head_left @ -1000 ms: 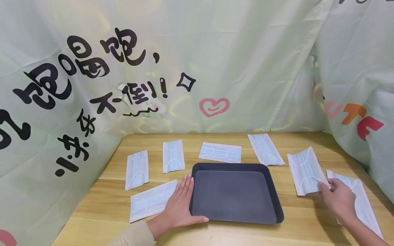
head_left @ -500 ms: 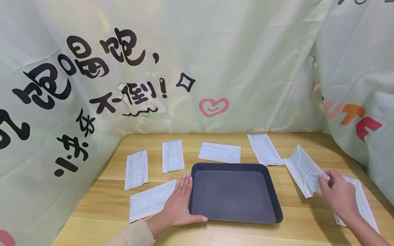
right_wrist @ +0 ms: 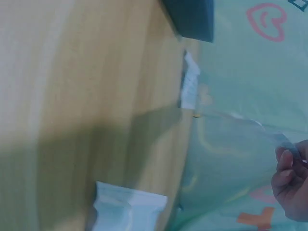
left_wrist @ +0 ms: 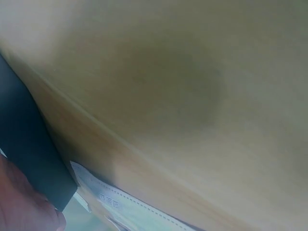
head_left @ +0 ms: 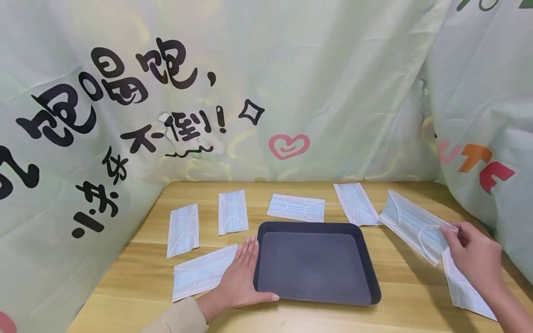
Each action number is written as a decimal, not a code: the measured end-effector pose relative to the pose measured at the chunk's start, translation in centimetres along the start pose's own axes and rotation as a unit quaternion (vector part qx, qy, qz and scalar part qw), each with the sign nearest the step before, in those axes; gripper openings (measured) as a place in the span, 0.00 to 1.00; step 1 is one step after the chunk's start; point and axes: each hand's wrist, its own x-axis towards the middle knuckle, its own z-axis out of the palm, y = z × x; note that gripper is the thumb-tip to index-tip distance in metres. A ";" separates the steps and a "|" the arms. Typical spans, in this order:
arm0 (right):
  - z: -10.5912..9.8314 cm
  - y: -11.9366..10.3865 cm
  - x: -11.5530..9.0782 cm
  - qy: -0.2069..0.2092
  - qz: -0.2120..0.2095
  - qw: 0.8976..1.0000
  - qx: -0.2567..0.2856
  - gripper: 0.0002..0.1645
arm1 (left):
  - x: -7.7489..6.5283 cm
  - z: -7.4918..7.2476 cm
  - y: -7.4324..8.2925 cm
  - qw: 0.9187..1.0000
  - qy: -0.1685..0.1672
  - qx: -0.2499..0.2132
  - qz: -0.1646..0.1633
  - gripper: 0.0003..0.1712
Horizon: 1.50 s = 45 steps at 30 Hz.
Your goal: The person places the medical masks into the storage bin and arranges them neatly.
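My left hand (head_left: 240,280) lies with straight fingers along the left rim of a dark grey tray (head_left: 372,263), its thumb by the front edge. At the right, my right hand (head_left: 476,252) pinches the near corner of a light blue face mask (head_left: 416,224) between thumb and fingers. This mask hangs tilted above the table, ear loops facing up. Below that hand, another face mask (head_left: 466,289) lies partly covered by hand and wrist. In the right wrist view, the right hand (right_wrist: 291,185) shows at the right edge, with curled fingers.
Several more masks lie flat around the tray: a left mask (head_left: 183,230), a back-left mask (head_left: 233,211), a back mask (head_left: 296,207), a back-right mask (head_left: 357,203) and a front-left mask (head_left: 204,273). A printed cloth (head_left: 333,92) hangs behind the wooden table (head_left: 316,319).
My right hand has lifted its mask off the table and moved it up and to the right, turning it askew. The left hand stays at the tray.
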 end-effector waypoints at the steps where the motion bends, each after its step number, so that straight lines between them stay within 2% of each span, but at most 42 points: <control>1: 0.3 0.8 0.1 0.003 0.005 1.000 -0.005 0.11 | 0.0 0.0 0.0 1.000 -0.001 0.000 0.000 0.73; 3: 0.3 1.3 0.3 -0.008 0.010 1.000 -0.005 0.13 | 0.1 0.0 0.0 1.000 -0.001 0.001 0.000 0.73; 6: -3.0 -4.5 0.6 -0.037 0.015 0.999 0.007 0.12 | 0.1 0.1 0.0 1.000 -0.003 -0.002 -0.001 0.73; 9: -4.6 -7.5 1.1 -0.053 0.005 0.998 0.029 0.12 | 0.1 0.2 0.0 1.000 -0.007 -0.003 -0.003 0.73; 13: -4.6 -7.8 1.5 -0.069 0.008 0.995 0.067 0.12 | 0.1 0.1 0.0 1.000 -0.007 -0.004 -0.003 0.73; 17: -4.1 -7.9 1.7 -0.100 0.018 0.991 0.084 0.12 | 0.3 -0.1 0.0 1.000 -0.007 0.000 -0.003 0.73; 21: -4.2 -9.1 1.7 -0.131 0.022 0.986 0.103 0.03 | 0.3 -0.2 0.1 1.000 -0.010 0.004 -0.006 0.73; 24: -4.2 -9.8 1.6 -0.155 0.034 0.975 0.153 0.13 | 0.3 -0.2 0.1 1.000 -0.010 0.005 -0.006 0.73; 26: -4.1 -10.2 1.6 -0.177 0.047 0.966 0.182 0.16 | 0.3 -0.2 0.1 1.000 -0.010 0.004 -0.006 0.73; 28: -3.9 -10.5 1.4 -0.200 0.056 0.956 0.206 0.15 | 0.3 -0.2 0.1 1.000 -0.008 0.003 -0.005 0.73; 32: -3.0 -11.2 1.2 -0.235 0.059 0.942 0.232 0.13 | 0.2 -0.3 0.2 1.000 -0.009 0.005 -0.005 0.73; 39: -1.2 -12.4 0.6 -0.262 0.062 0.926 0.264 0.16 | 0.2 -0.2 0.2 1.000 -0.011 0.008 -0.007 0.73; 45: 0.2 -13.4 0.0 -0.293 0.072 0.907 0.294 0.16 | 0.2 -0.2 0.1 1.000 -0.010 0.009 -0.009 0.73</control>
